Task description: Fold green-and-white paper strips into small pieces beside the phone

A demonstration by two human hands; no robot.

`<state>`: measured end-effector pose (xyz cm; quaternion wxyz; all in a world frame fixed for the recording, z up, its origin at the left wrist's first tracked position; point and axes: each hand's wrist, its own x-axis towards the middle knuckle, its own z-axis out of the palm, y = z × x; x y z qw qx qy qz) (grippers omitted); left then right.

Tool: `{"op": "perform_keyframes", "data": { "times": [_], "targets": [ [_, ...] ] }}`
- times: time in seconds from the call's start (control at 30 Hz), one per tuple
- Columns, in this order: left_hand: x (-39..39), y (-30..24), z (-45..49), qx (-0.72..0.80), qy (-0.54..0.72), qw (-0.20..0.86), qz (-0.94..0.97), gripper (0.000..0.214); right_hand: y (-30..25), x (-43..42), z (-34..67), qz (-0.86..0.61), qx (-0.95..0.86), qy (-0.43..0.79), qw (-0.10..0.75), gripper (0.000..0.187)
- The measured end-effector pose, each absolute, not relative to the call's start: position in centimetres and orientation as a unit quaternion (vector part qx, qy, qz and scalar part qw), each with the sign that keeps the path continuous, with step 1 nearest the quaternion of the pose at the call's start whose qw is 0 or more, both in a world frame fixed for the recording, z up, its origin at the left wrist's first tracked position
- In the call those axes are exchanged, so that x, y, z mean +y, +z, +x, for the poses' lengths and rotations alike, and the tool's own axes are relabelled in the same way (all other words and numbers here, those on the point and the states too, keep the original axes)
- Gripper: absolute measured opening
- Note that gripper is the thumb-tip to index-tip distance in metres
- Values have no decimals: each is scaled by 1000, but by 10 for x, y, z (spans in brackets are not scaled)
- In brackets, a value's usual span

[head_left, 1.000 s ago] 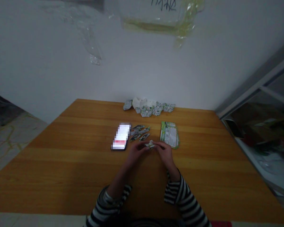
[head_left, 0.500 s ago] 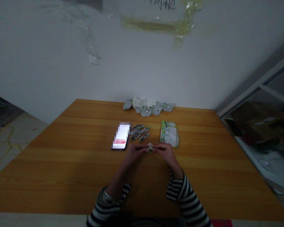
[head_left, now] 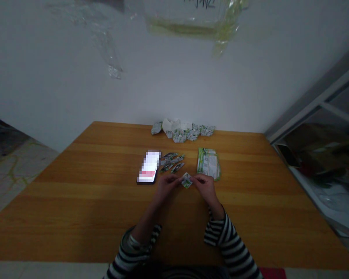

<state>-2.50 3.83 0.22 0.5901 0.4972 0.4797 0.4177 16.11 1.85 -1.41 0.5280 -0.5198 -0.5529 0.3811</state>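
A small piece of folded green-and-white printed paper (head_left: 186,180) is held up between my two hands, one corner pointing up like a diamond. My left hand (head_left: 166,186) pinches its left corner, and my right hand (head_left: 205,186) pinches its right corner. Just beyond my left hand lie several narrow folded paper pieces (head_left: 171,162) in a loose group. A fanned stack of green-and-white printed sheets (head_left: 209,164) rests beyond my right hand.
A phone with a lit screen (head_left: 149,166) lies left of the folded pieces. Along the wall, several crumpled or folded paper shapes (head_left: 179,135) line the back of the wooden table (head_left: 90,186). A shelf unit (head_left: 320,174) stands to the right.
The paper between my hands has opened out from a narrow, bunched form into a flat diamond. My hands have moved slightly apart.
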Motion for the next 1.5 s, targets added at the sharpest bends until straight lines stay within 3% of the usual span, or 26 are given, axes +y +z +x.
{"op": "perform_keyframes", "data": {
  "times": [0.4, 1.03, 1.23, 1.5],
  "targets": [
    [36, -1, -22, 509, 504, 532, 453, 25, -12, 16, 130, -526, -401, 447, 602, 24],
    [35, -6, -20, 519, 516, 501, 462, 23, -20, 19, 145, -493, -560, 445, 496, 22],
    [32, -11, -12, 515, 521, 479, 484, 22, -23, 21, 137, -545, -523, 404, 515, 19],
    [31, -14, -10, 539, 544, 464, 445, 25, -24, 21, 128, -528, -422, 462, 574, 24]
  ]
}}
